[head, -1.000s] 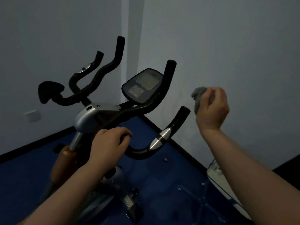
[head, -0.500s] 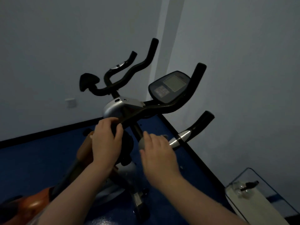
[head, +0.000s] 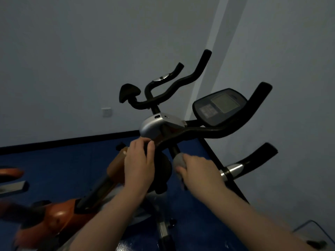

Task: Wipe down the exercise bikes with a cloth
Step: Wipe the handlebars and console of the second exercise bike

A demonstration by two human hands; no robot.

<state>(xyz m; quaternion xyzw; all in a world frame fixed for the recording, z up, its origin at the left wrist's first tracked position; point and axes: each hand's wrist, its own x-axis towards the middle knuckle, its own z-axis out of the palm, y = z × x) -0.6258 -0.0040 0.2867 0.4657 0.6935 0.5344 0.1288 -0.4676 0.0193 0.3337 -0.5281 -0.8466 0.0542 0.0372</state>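
An exercise bike with black curved handlebars [head: 213, 132], a silver cap [head: 151, 126] and a dark console [head: 220, 105] stands in the room's corner. My left hand [head: 138, 167] grips the near end of the handlebar just under the silver cap. My right hand [head: 197, 168] holds a grey cloth [head: 179, 160] bunched in its fingers and presses it against the black stem [head: 175, 150] below the handlebars. The bike's orange and black frame [head: 59, 214] runs down to the lower left.
Part of a second orange bike [head: 10, 173] shows at the left edge. Blue floor [head: 63, 163] meets grey walls with a black skirting. A wall socket [head: 106, 112] sits low on the left wall. A clear box [head: 311, 234] lies at bottom right.
My right hand came down from mid-air with the cloth to the stem under the handlebars. My left hand slid up the bar toward the silver cap. The view swung left.
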